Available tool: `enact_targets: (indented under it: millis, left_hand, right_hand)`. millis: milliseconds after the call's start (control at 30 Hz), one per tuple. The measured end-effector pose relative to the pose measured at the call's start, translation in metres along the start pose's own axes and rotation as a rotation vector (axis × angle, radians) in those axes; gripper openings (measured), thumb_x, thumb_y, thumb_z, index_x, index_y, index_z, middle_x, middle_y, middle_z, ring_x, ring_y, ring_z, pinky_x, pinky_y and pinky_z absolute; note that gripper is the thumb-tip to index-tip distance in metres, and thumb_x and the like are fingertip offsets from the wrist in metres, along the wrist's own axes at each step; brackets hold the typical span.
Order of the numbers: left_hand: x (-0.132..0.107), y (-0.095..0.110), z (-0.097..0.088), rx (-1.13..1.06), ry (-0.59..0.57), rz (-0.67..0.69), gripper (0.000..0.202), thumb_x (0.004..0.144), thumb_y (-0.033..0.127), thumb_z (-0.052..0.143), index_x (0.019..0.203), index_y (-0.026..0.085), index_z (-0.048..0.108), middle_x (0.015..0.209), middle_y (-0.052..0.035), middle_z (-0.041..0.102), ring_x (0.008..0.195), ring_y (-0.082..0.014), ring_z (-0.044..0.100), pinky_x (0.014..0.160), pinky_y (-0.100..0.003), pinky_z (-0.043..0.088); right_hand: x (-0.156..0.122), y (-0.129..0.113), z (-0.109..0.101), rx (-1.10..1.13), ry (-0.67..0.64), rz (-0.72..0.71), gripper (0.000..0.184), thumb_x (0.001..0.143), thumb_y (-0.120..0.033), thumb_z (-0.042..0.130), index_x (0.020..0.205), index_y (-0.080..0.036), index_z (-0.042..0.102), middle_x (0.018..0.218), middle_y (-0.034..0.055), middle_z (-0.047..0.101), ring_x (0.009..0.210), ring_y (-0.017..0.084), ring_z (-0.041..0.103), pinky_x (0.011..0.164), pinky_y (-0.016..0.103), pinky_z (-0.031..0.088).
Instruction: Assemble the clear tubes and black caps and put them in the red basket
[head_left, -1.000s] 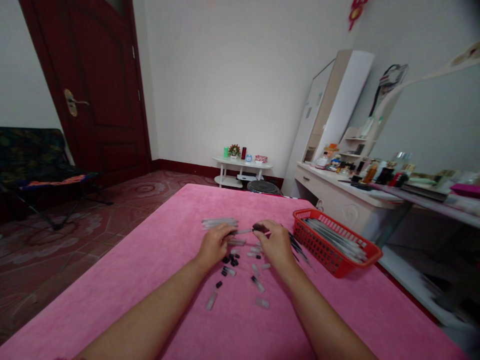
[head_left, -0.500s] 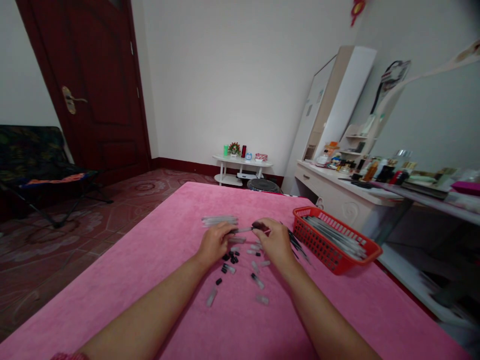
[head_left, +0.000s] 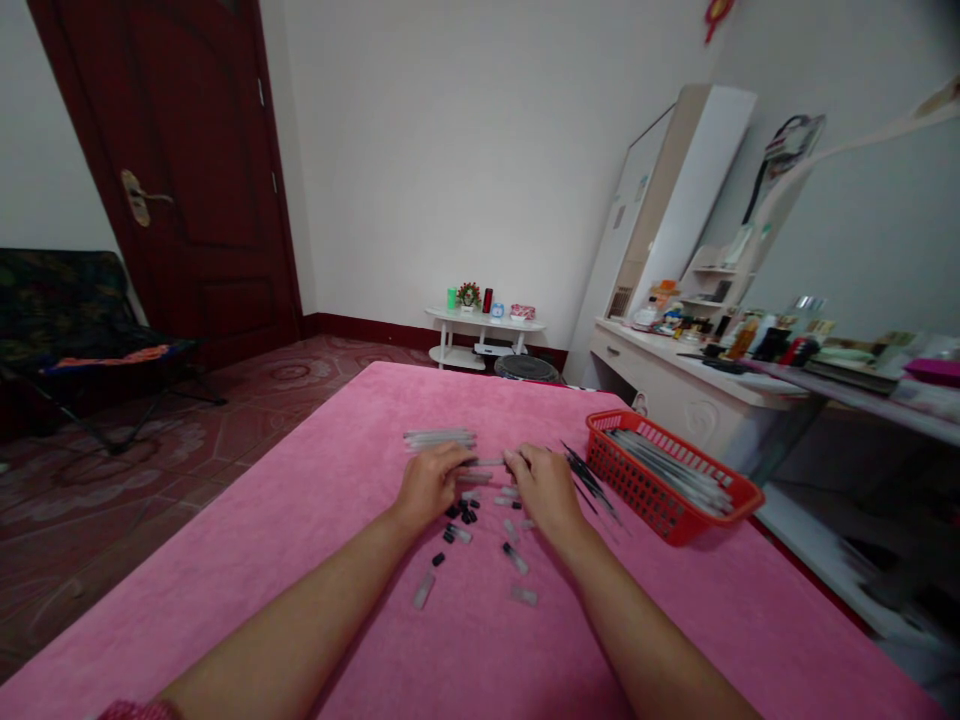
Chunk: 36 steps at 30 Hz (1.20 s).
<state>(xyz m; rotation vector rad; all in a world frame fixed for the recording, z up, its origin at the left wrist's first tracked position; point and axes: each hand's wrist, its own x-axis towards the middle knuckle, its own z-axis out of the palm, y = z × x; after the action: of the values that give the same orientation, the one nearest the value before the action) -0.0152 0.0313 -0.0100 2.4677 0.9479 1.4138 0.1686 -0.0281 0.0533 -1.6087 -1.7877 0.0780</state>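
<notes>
My left hand is closed on one end of a thin, translucent pen barrel. At its other end, my right hand has its fingertips pinched on the barrel; the grip itself is partly hidden. Just past my left hand lies a row of similar translucent barrels. Below the hands, small black plugs are scattered with several clear pen caps, one of them a cap with a black end. Dark, thin refills lie beside my right hand.
An orange-red plastic basket full of long slender sticks stands at the right of the pink-covered table. Beyond it is a white dresser crowded with bottles. A low white stand is by the far wall, a folding chair at left.
My right hand has turned slightly and its fingers have closed in at the barrel's end; a dark piece seen at its fingertips is now hidden. My left hand stays almost still.
</notes>
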Motion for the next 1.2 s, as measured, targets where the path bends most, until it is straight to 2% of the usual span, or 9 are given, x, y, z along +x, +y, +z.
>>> enact_targets:
  millis: [133,233,400,567,667,767,967,1100,1200]
  left_hand:
    - [0.001,-0.003,-0.004,0.013,0.018,-0.047,0.032,0.079,0.006,0.052,0.102,0.022,0.067,0.095,-0.0062,0.068,0.088,-0.0173,0.063,0.079,-0.031,0.052]
    - [0.002,-0.003,-0.005,0.013,0.024,-0.044,0.033,0.079,0.006,0.051,0.104,0.021,0.067,0.095,-0.0067,0.068,0.088,-0.0171,0.063,0.08,-0.031,0.052]
    - [0.001,0.001,-0.004,0.021,0.017,-0.015,0.028,0.081,0.008,0.051,0.1,0.02,0.067,0.094,-0.0072,0.068,0.087,-0.0173,0.063,0.078,-0.031,0.052]
    - [0.002,0.001,-0.005,0.013,0.031,0.006,0.026,0.082,0.009,0.052,0.1,0.02,0.067,0.095,-0.0075,0.068,0.088,-0.0177,0.063,0.078,-0.031,0.052]
    - [0.002,0.002,-0.005,0.011,0.023,0.012,0.027,0.081,0.008,0.051,0.098,0.02,0.067,0.093,-0.007,0.068,0.085,-0.0171,0.063,0.076,-0.03,0.052]
    - [0.001,0.002,-0.004,0.013,-0.001,0.021,0.029,0.079,0.004,0.05,0.097,0.02,0.067,0.091,-0.0065,0.068,0.083,-0.0167,0.063,0.075,-0.029,0.052]
    - [0.001,0.001,-0.003,0.019,0.004,0.025,0.031,0.078,0.003,0.049,0.098,0.019,0.067,0.091,-0.0072,0.067,0.085,-0.0175,0.063,0.076,-0.03,0.051]
    - [0.001,0.002,-0.004,0.006,-0.017,0.035,0.032,0.078,0.002,0.048,0.097,0.019,0.067,0.09,-0.0065,0.067,0.083,-0.0167,0.063,0.075,-0.029,0.051]
    - [0.001,0.003,-0.004,0.012,-0.015,0.025,0.035,0.076,0.001,0.049,0.099,0.02,0.067,0.094,-0.0067,0.068,0.087,-0.018,0.063,0.077,-0.031,0.051]
  right_hand:
    - [0.002,0.004,-0.001,0.07,-0.022,0.03,0.027,0.084,-0.04,0.051,0.077,-0.018,0.064,0.066,0.0036,0.066,0.059,0.014,0.057,0.056,0.024,0.035]
    - [0.006,0.008,0.0,0.196,-0.028,-0.014,0.021,0.076,-0.029,0.058,0.094,-0.019,0.063,0.079,0.0016,0.068,0.061,0.013,0.057,0.058,0.023,0.039]
    - [0.004,0.01,0.001,0.144,-0.033,-0.056,0.017,0.079,-0.026,0.052,0.069,-0.018,0.063,0.07,0.0025,0.066,0.064,0.015,0.057,0.06,0.023,0.038]
    - [0.0,0.005,-0.002,0.109,-0.031,-0.046,0.013,0.079,-0.027,0.053,0.084,-0.02,0.063,0.079,0.0017,0.067,0.063,0.014,0.056,0.058,0.022,0.036]
    - [0.0,0.003,-0.004,0.068,-0.035,-0.056,0.015,0.081,-0.028,0.051,0.075,-0.02,0.062,0.072,0.0013,0.066,0.063,0.014,0.056,0.058,0.022,0.035]
    - [0.0,0.004,-0.004,0.002,-0.072,-0.014,0.033,0.087,-0.034,0.042,0.063,-0.019,0.059,0.058,0.001,0.06,0.058,0.014,0.055,0.056,0.022,0.033]
    - [0.001,0.004,-0.004,0.013,-0.059,-0.051,0.015,0.082,-0.031,0.053,0.08,-0.021,0.063,0.073,0.0005,0.067,0.063,0.013,0.057,0.057,0.021,0.032]
    - [0.001,0.003,-0.004,-0.075,-0.089,-0.001,0.036,0.089,-0.036,0.042,0.062,-0.019,0.059,0.057,0.0022,0.061,0.054,0.013,0.053,0.053,0.023,0.029]
    - [0.0,0.003,-0.004,-0.036,-0.092,-0.015,0.029,0.086,-0.039,0.047,0.071,-0.02,0.063,0.065,0.0023,0.065,0.058,0.014,0.056,0.053,0.023,0.029]
